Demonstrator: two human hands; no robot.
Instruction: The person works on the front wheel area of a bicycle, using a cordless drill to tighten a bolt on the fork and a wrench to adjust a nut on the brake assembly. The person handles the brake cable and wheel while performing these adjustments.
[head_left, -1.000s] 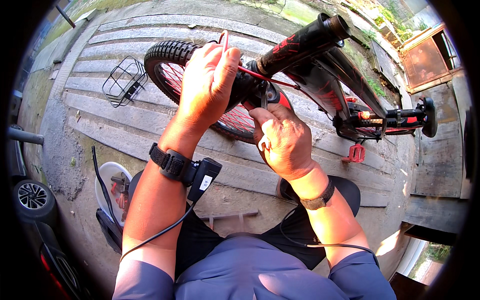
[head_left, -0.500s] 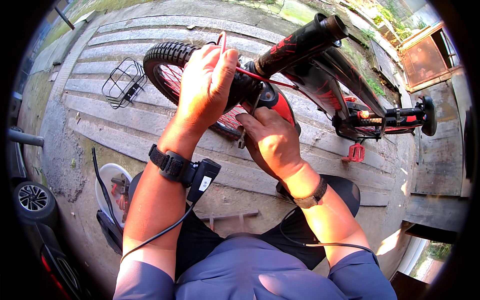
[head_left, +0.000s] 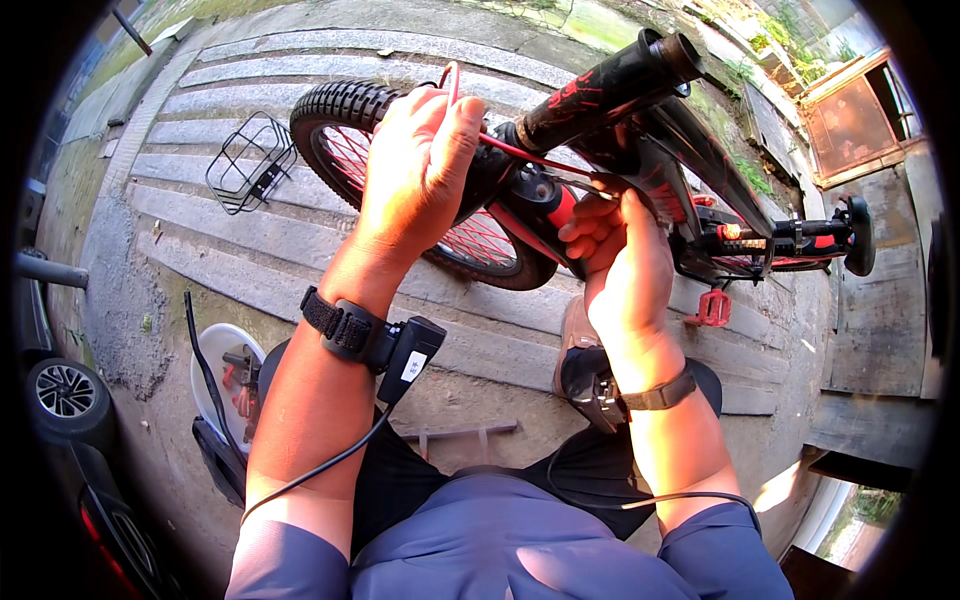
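Note:
A black and red bicycle (head_left: pixel 650 180) stands before me, its front wheel (head_left: pixel 340 135) at the left. My left hand (head_left: pixel 420 170) is closed at the front fork, with a red cable (head_left: pixel 520 152) looping up past its thumb. What else lies in that fist is hidden. Lower and to the right, my right hand (head_left: pixel 630 265) is turned with the palm partly up, its fingers curled. Between its thumb and fingers is a slim metal wrench (head_left: pixel 570 183), reaching toward the fork just under the cable; its far end is hard to make out.
A black wire basket (head_left: pixel 250 165) lies on the slatted concrete beyond my left arm. Nearer stands a white bucket (head_left: pixel 212 375) with tools inside. A thick black tube (head_left: pixel 610 90) rises from the bicycle's front. A red pedal (head_left: pixel 710 307) sticks out at the right. At far left is a car wheel (head_left: pixel 70 395).
My right hand has moved right and turned palm up, swinging the wrench from pointing down to lying nearly level. The left hand stays in place; the bicycle shifts very slightly.

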